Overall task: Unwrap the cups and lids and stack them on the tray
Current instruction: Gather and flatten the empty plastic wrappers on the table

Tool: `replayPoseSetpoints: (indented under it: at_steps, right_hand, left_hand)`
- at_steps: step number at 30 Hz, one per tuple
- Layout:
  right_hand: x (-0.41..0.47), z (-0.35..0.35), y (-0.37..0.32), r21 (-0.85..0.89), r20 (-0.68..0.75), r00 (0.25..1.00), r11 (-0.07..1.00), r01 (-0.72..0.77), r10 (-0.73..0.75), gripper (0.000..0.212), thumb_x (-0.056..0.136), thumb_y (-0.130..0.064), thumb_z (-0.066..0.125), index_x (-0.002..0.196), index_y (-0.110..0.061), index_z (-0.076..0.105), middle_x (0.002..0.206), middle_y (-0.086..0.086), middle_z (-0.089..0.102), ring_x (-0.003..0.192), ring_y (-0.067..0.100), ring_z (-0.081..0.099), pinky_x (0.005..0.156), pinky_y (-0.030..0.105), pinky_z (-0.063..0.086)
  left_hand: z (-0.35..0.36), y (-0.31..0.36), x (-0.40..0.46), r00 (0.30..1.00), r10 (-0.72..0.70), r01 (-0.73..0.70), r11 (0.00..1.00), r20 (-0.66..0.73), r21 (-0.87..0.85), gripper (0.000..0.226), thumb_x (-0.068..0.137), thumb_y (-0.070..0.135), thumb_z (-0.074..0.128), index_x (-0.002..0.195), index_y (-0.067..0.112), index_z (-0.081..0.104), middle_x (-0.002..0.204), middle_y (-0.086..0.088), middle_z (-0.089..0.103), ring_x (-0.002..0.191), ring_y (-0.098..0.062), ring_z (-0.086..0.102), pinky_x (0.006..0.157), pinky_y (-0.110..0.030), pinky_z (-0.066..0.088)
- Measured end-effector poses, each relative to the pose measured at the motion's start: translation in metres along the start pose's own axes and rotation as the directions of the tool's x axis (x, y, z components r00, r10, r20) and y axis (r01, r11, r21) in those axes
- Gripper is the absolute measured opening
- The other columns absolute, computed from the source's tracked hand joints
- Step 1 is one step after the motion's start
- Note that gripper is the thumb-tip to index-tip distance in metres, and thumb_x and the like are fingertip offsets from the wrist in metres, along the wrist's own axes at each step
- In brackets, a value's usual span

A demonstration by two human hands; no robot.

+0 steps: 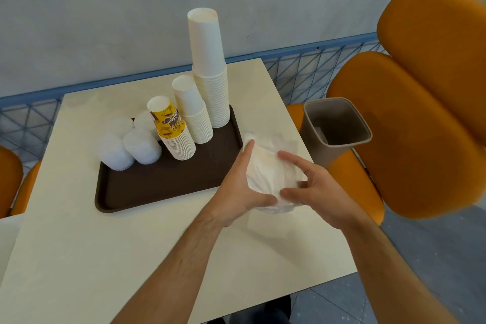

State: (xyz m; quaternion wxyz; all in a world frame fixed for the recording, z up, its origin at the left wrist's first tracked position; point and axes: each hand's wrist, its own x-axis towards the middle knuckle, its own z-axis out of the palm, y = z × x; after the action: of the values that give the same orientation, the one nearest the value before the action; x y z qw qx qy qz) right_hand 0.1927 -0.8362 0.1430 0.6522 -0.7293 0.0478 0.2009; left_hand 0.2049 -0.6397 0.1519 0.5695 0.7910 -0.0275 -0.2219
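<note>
A brown tray [168,187] lies on the cream table. On it stand a tall stack of white cups [210,71], a shorter white stack [194,113], a yellow printed stack [173,131] and several stacks of white lids [128,144]. Just right of the tray, both my hands hold a wrapped stack of lids [268,173] in clear plastic. My left hand [242,187] grips its left side, thumb under its near end. My right hand [313,187] curls round its right side, fingers spread.
A grey bin [334,126] stands on an orange chair [420,113] right of the table [79,258]. A blue mesh rail [315,66] runs along the wall behind. Another orange seat [10,179] shows at the left edge.
</note>
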Motion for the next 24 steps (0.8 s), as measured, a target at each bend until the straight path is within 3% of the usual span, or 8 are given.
replayPoseSetpoints:
  at_steps: [4, 6, 8, 11, 14, 17, 19, 24]
  right_hand:
    - [0.011, -0.027, 0.009, 0.0, 0.042, 0.996, 0.997, -0.076, 0.076, 0.076, 0.086, -0.001, 0.075, 0.143, -0.046, 0.049, 0.143, -0.015, 0.042, 0.111, 0.028, 0.063, 0.089, 0.04, 0.061]
    - [0.019, -0.046, 0.013, 0.01, 0.018, 0.996, 0.996, -0.09, 0.09, 0.08, 0.086, 0.001, 0.075, 0.143, -0.047, 0.047, 0.144, -0.012, 0.042, 0.113, 0.028, 0.062, 0.089, 0.044, 0.061]
    - [0.028, -0.067, 0.016, 0.047, -0.033, 0.997, 0.996, -0.073, 0.074, 0.086, 0.084, 0.005, 0.074, 0.147, -0.044, 0.043, 0.144, -0.009, 0.043, 0.118, 0.027, 0.059, 0.089, 0.045, 0.061]
    - [0.052, -0.109, 0.019, 0.067, -0.149, 0.988, 0.997, -0.037, 0.046, 0.093, 0.084, 0.009, 0.07, 0.154, -0.039, 0.034, 0.141, -0.015, 0.042, 0.126, 0.023, 0.053, 0.087, 0.037, 0.061]
    - [0.084, -0.151, 0.023, -0.003, -0.294, 0.956, 1.0, -0.016, 0.014, 0.092, 0.086, 0.011, 0.065, 0.158, -0.033, 0.027, 0.149, -0.012, 0.034, 0.135, 0.023, 0.042, 0.099, 0.044, 0.054]
    - [0.121, -0.189, 0.027, -0.073, -0.402, 0.915, 0.997, -0.006, -0.024, 0.092, 0.085, 0.013, 0.06, 0.159, -0.029, 0.024, 0.162, -0.003, 0.025, 0.144, 0.027, 0.032, 0.106, 0.042, 0.047]
    - [0.145, -0.209, 0.029, -0.12, -0.454, 0.891, 0.992, -0.033, -0.025, 0.086, 0.087, 0.013, 0.057, 0.158, -0.026, 0.029, 0.161, 0.003, 0.029, 0.144, 0.028, 0.034, 0.1, 0.037, 0.048]
    - [0.191, -0.229, 0.041, -0.294, -0.475, 0.88, 0.945, -0.141, -0.016, 0.073, 0.089, 0.011, 0.055, 0.151, -0.026, 0.041, 0.154, 0.006, 0.039, 0.137, 0.029, 0.043, 0.083, 0.026, 0.052]
  left_hand:
    - [0.009, -0.009, 0.024, 0.997, -0.031, 0.034, 0.998, 0.068, -0.049, 0.129, 0.06, 0.014, 0.092, 0.152, 0.052, 0.011, 0.161, 0.018, 0.019, 0.144, -0.016, 0.03, 0.11, -0.048, 0.043]
    - [0.015, -0.012, 0.039, 0.993, -0.043, 0.061, 0.985, 0.11, -0.164, 0.126, 0.056, 0.009, 0.091, 0.147, 0.057, 0.02, 0.16, 0.022, 0.018, 0.138, -0.022, 0.043, 0.092, -0.052, 0.056]
    - [0.021, -0.011, 0.053, 0.996, -0.039, 0.052, 0.985, 0.079, -0.164, 0.119, 0.065, 0.0, 0.087, 0.151, 0.049, 0.022, 0.158, 0.028, 0.009, 0.128, -0.018, 0.052, 0.082, -0.044, 0.061]
    - [0.035, -0.013, 0.081, 1.0, -0.001, 0.0, 0.99, 0.007, 0.141, 0.101, 0.076, 0.007, 0.083, 0.154, 0.036, 0.026, 0.161, 0.018, 0.008, 0.131, -0.017, 0.048, 0.093, -0.025, 0.053]
    - [0.053, -0.024, 0.103, 0.995, -0.043, -0.008, 0.869, 0.093, 0.495, 0.099, 0.08, 0.023, 0.081, 0.156, 0.034, 0.019, 0.164, 0.011, -0.001, 0.149, -0.023, 0.019, 0.116, -0.037, 0.033]
    - [0.071, -0.041, 0.118, 0.965, -0.234, 0.048, 0.607, 0.121, 0.793, 0.113, 0.077, 0.046, 0.08, 0.156, 0.039, -0.002, 0.164, 0.004, -0.02, 0.152, -0.034, -0.008, 0.121, -0.056, 0.013]
    - [0.08, -0.049, 0.123, 0.934, -0.345, 0.1, 0.501, 0.092, 0.86, 0.121, 0.075, 0.054, 0.079, 0.154, 0.042, -0.011, 0.161, 0.001, -0.031, 0.149, -0.038, -0.02, 0.116, -0.067, 0.007]
    - [0.087, -0.056, 0.129, 0.918, -0.393, 0.145, 0.47, 0.06, 0.871, 0.126, 0.072, 0.054, 0.081, 0.153, 0.044, -0.014, 0.159, 0.001, -0.034, 0.147, -0.039, -0.025, 0.113, -0.072, 0.011]
